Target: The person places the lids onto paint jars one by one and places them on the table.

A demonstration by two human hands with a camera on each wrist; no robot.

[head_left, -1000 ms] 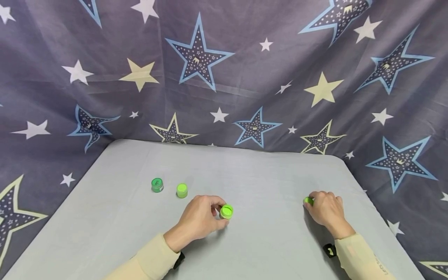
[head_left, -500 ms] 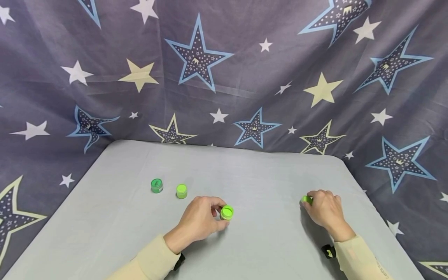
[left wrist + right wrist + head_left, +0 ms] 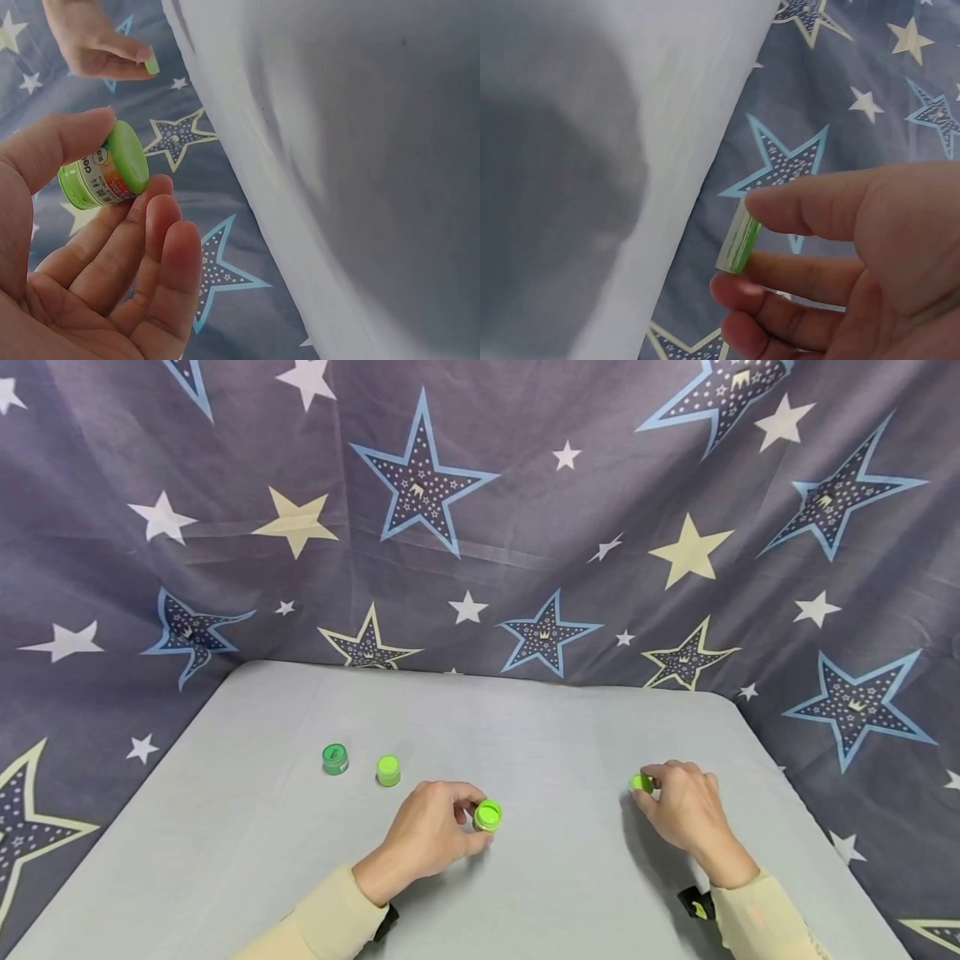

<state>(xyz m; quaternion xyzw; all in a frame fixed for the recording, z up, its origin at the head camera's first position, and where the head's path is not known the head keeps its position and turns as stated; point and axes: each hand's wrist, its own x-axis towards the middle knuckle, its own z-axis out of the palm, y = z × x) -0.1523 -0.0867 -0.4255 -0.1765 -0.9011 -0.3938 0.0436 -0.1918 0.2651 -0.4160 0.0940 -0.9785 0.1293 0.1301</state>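
My left hand holds a small lime-green paint jar between thumb and fingers, just above the white table. Its top is uncovered and bright green paint shows inside. In the left wrist view the jar is tilted, with a printed label on its side. Off to the right, my right hand pinches a thin green lid by its edge. The lid stands on edge between thumb and fingertips in the right wrist view. A wide gap separates jar and lid.
Farther back on the left of the table stand a dark green paint jar and a light green paint jar. A dark curtain with printed stars hangs behind the table.
My right hand has moved left with the lid, which has tilted a little. The left hand and its paint jar stay almost in place.
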